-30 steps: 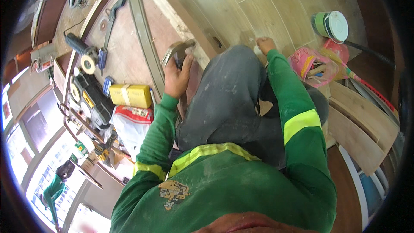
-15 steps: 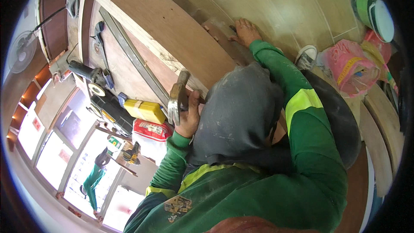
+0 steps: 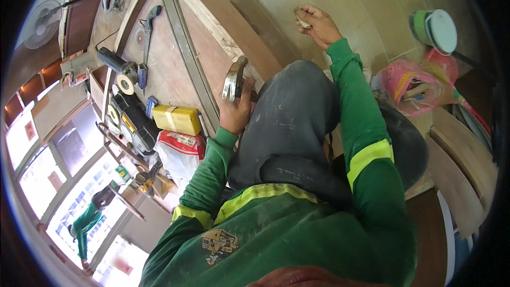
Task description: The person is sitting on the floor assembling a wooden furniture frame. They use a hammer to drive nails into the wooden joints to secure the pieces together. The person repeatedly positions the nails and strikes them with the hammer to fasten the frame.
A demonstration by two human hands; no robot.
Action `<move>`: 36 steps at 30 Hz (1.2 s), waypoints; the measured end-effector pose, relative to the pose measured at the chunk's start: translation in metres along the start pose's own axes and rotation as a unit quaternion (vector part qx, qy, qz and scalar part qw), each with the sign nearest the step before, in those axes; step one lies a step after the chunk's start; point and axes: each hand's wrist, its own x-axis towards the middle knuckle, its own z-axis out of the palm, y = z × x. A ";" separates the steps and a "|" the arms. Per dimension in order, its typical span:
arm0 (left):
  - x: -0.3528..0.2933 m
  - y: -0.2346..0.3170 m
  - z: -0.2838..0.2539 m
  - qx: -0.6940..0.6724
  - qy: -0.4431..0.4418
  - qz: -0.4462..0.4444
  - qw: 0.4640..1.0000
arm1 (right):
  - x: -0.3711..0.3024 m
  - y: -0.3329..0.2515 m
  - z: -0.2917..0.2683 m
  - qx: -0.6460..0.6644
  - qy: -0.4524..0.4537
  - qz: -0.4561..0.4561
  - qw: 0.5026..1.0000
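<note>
My left hand (image 3: 235, 111) is closed around a claw hammer (image 3: 234, 78), its metal head up beside my knee and the frame's wooden edge. Out over the tiled floor, my right hand (image 3: 323, 29) pinches a small pale piece (image 3: 302, 21), perhaps a wood scrap; its exact kind is unclear. To the left of my dark-trousered knee lies a large wooden frame (image 3: 212, 32) with a plywood panel. A long grey metal bar (image 3: 186, 53) rests across that panel. The hammer's handle is mostly hidden by my fingers.
On the left are an angle grinder (image 3: 118, 65), a yellow box (image 3: 177, 120), a black case (image 3: 133, 119) and a red-and-white bag (image 3: 180, 146). A pink bag (image 3: 406, 87), a round tub (image 3: 441, 32) and curved boards (image 3: 457, 175) stand right. Another person (image 3: 87, 220) is at the windows.
My right hand has left the frame's far side and lifted out over the floor, with a small pale piece showing in its fingers. The left hand keeps the hammer. The view has shifted.
</note>
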 end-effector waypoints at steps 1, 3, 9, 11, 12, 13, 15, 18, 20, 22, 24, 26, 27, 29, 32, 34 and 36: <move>0.000 0.003 0.000 -0.014 -0.002 -0.003 1.000 | -0.014 -0.024 0.011 0.046 -0.056 -0.038 0.997; -0.001 0.015 0.000 -0.042 -0.013 -0.011 0.999 | -0.048 -0.064 0.039 0.131 -0.134 -0.085 0.979; 0.007 0.019 0.004 0.040 -0.027 -0.045 0.998 | -0.142 -0.127 0.112 0.274 -0.240 -0.071 0.929; 0.005 0.015 0.001 0.083 -0.001 -0.023 0.996 | -0.166 -0.131 0.129 0.293 -0.283 -0.053 0.912; 0.003 0.015 0.000 0.117 0.009 -0.006 0.993 | -0.176 -0.129 0.136 0.296 -0.294 -0.050 0.907; 0.002 0.015 -0.001 0.152 0.019 0.011 0.988 | -0.185 -0.127 0.142 0.300 -0.304 -0.048 0.903; 0.001 0.014 -0.003 0.068 0.011 0.030 0.997 | -0.197 -0.121 0.150 0.290 -0.300 -0.047 0.907; -0.002 0.015 -0.005 0.051 0.003 0.017 0.999 | -0.205 -0.107 0.152 0.241 -0.252 -0.061 0.935; -0.002 0.015 -0.003 0.073 0.014 0.027 0.997 | -0.207 -0.097 0.151 0.194 -0.210 -0.085 0.954; 0.003 0.001 -0.002 0.090 0.023 0.044 0.995 | -0.217 -0.094 0.183 0.116 -0.071 -0.123 0.983; 0.007 -0.004 0.000 0.090 0.024 0.056 0.994 | -0.214 -0.089 0.191 -0.032 0.030 -0.192 0.980; 0.004 0.001 0.000 0.076 0.013 0.057 0.995 | -0.192 -0.078 0.174 -0.238 0.093 -0.281 0.925; 0.005 -0.001 -0.002 0.077 0.021 0.056 0.995 | -0.186 -0.077 0.182 -0.231 0.091 -0.298 0.922; 0.005 -0.004 -0.002 0.082 0.027 0.059 0.995 | -0.184 -0.076 0.202 -0.212 0.096 -0.334 0.914; 0.000 0.007 -0.005 0.049 0.007 0.038 0.998 | -0.187 -0.065 0.216 -0.301 0.111 -0.376 0.869; -0.001 0.009 -0.003 0.051 0.032 0.056 0.997 | -0.182 -0.046 0.219 -0.296 0.101 -0.390 0.866; -0.003 0.009 -0.002 0.052 0.044 0.066 0.996 | -0.184 -0.034 0.223 -0.284 0.114 -0.383 0.871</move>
